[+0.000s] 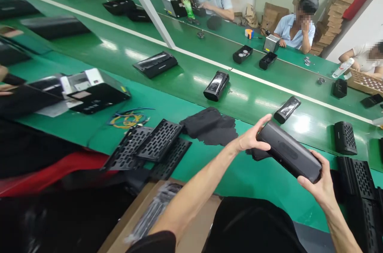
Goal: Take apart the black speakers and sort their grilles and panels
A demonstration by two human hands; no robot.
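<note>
A long black speaker housing [290,152], smooth with rounded ends, is held tilted above the green bench. My left hand [254,136] grips its upper left end, thumb on the near side and fingers at the far side. At the lower right end my right hand [322,179] is wrapped around it. Behind my left hand lies a dark cloth-like sheet [209,126], partly overlapped by my arm. Black perforated grilles [160,139] are stacked to the left of my left forearm, and more perforated grilles [363,179] stand beside my right hand.
A green conveyor belt [185,73] carries several black housings, one with a glossy face [217,85]. Cables [128,119] and a metal-cased device [94,89] lie left. An open carton [191,221] is below my left arm. Several people sit across the belt; another person's hand [3,79] shows far left.
</note>
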